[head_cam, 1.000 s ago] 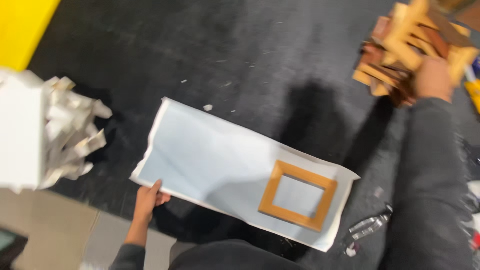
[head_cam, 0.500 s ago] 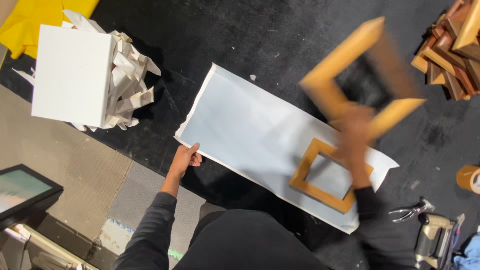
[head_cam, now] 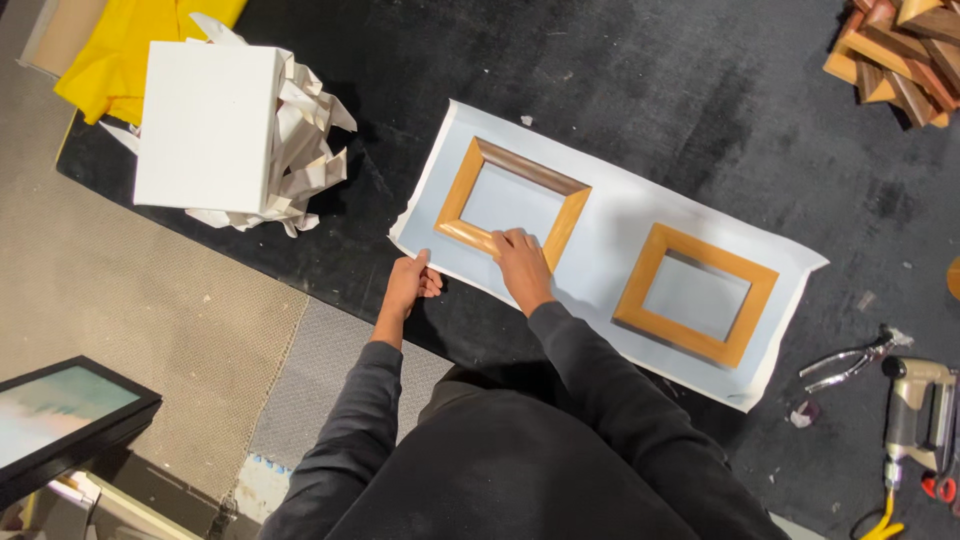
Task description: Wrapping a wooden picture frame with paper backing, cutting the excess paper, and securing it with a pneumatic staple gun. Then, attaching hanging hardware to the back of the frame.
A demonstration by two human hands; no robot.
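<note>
A long white paper sheet (head_cam: 610, 215) lies on the black table top. Two small wooden picture frames rest on it: one at the sheet's left end (head_cam: 512, 199) and one toward its right end (head_cam: 696, 294). My right hand (head_cam: 521, 260) grips the near edge of the left frame, fingers curled over the moulding. My left hand (head_cam: 410, 283) pinches the sheet's near left corner, holding it against the table.
A white square canvas with crumpled paper (head_cam: 215, 125) sits at the left, yellow cloth (head_cam: 118, 55) behind it. A heap of wooden frames (head_cam: 895, 55) is at the far right. Pliers (head_cam: 850, 362) and a nail gun (head_cam: 915, 405) lie at the right. A black-framed picture (head_cam: 60, 415) is on the floor.
My right hand carried a second wooden frame from the pile at the right through the air and set it down on the sheet's left end. My left hand stayed on the sheet's corner.
</note>
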